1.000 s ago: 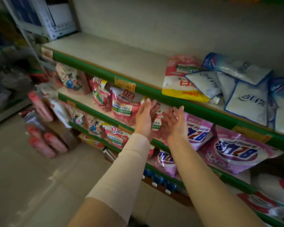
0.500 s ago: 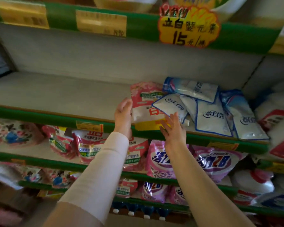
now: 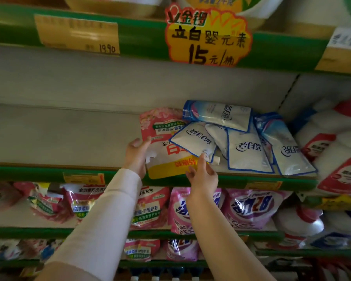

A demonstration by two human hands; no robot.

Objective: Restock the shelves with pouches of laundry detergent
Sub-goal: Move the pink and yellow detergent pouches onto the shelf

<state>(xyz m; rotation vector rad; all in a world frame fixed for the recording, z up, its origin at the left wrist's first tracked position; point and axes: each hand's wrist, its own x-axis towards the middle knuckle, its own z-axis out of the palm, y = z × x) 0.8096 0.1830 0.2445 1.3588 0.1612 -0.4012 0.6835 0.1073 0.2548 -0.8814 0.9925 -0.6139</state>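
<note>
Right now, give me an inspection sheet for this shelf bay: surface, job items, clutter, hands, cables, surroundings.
Surface: shelf, pale board with a green front edge.
Job's things: pink-and-yellow pouch flat at the shelf front; blue-and-white pouches piled to its right, one overlapping it.
Clutter: nothing seen.
Hands: left hand grips the pink-and-yellow pouch's left edge; right hand touches its lower edge, grip unclear.
Cables: nothing seen.
Surroundings: price sign above; purple pouches on the level below.

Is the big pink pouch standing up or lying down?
Lying down: the pink pouch lies flat on the shelf, a blue-and-white pouch overlapping it.
</note>
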